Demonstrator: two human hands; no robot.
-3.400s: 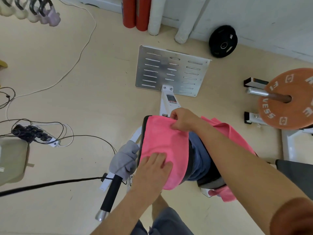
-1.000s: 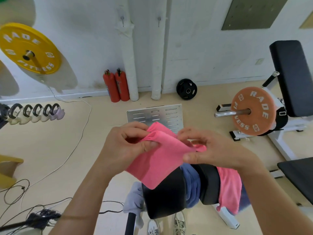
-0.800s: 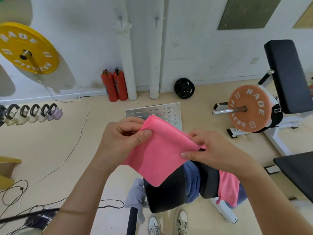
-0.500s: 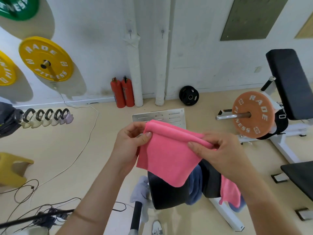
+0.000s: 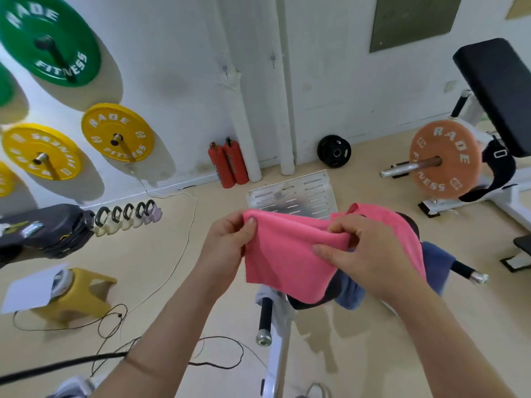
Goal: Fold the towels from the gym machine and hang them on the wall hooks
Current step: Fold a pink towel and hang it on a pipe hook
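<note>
My left hand (image 5: 227,242) and right hand (image 5: 362,254) each pinch the pink towel (image 5: 287,254) by its top fold. The fold runs left to right and the free end hangs down above the blue towel (image 5: 436,262); wall hooks (image 5: 225,70) lie beyond.

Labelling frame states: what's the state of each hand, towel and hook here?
pink towel, folded over, held up by both hands
left hand, pinches its left corner
right hand, grips its right corner
second pink towel, draped over machine
blue towel, draped over machine
wall hooks, bare
</note>
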